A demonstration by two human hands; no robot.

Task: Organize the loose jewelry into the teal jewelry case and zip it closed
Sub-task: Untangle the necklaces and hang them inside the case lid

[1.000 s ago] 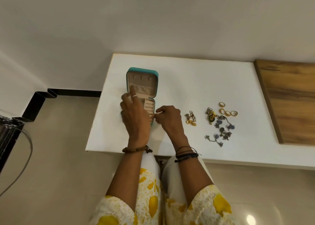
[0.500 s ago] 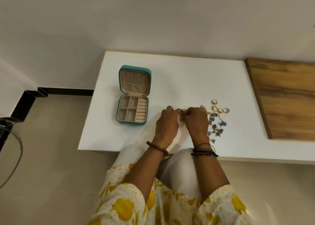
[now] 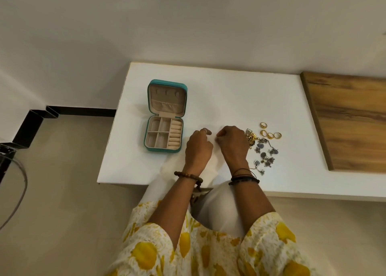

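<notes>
both hands sit close together over the white tabletop point(image 3: 219, 87), knuckles toward the camera. the left hand point(image 3: 198, 148) has its fingers curled, with a ring on one finger, and the right hand point(image 3: 232, 144) is curled the same way; their fingertips nearly meet, and whatever small piece may be pinched between them is hidden, so i cannot tell if either grip is grasping something or just clenched. to the left of the left grip, a little apart, lies the teal jewelry case point(image 3: 165, 117), open flat, its lid up toward the wall and its base divided into small square pockets plus a row of ring rolls on the right side; the pockets look bare. just beside the right grip, on its right, lies the loose jewelry point(image 3: 263, 152), a heap of gold and silver-blue pieces, touching or nearly touching the knuckles. past that heap sit four gold rings point(image 3: 270, 132), one apart above the other three. farther right a wooden board point(image 3: 351, 119) lies on the tabletop. a beaded bracelet point(image 3: 188, 176) circles the left wrist, dark bands point(image 3: 244, 177) the right.
</notes>
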